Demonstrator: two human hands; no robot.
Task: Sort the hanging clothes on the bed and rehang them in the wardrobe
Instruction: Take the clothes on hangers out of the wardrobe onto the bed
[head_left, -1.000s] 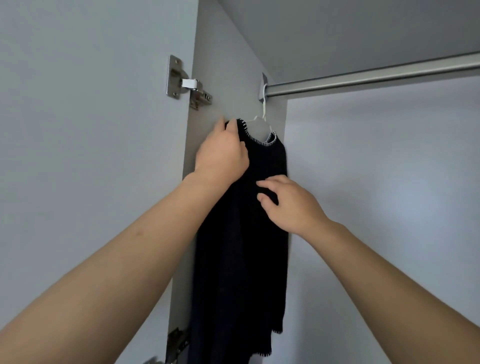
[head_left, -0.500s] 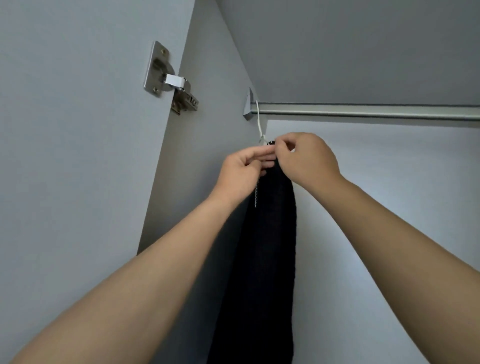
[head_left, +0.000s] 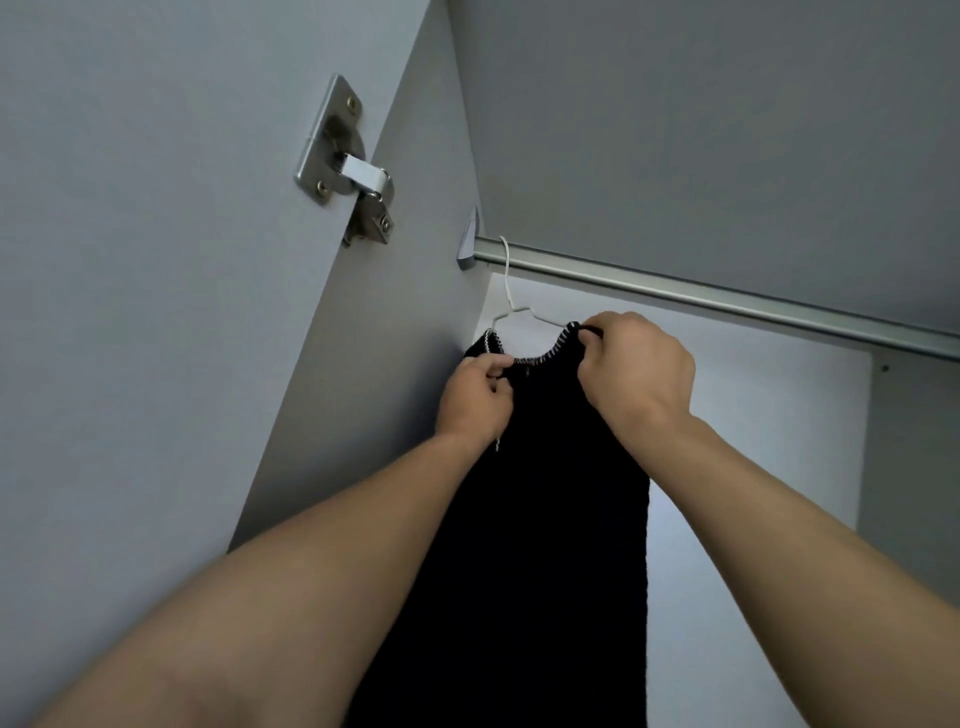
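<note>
A black knit garment (head_left: 540, 519) with a white-stitched neckline hangs from a thin white hanger (head_left: 511, 306), whose hook sits over the metal wardrobe rail (head_left: 727, 301) at its far left end. My left hand (head_left: 475, 397) pinches the garment's left shoulder just below the neckline. Gripping the right shoulder strap at the hanger's right arm is my right hand (head_left: 631, 371). The garment's lower part runs out of view between my forearms.
The open wardrobe door (head_left: 156, 312) stands on the left with a metal hinge (head_left: 345, 156). The wardrobe's side panel (head_left: 374, 338) lies right beside the garment. The rail stretches bare to the right, with the pale back wall (head_left: 753, 441) behind it.
My hands have spread apart along the neckline, the left down to the left shoulder and the right out to the right strap. The garment has turned to face me more. The view has tilted upward.
</note>
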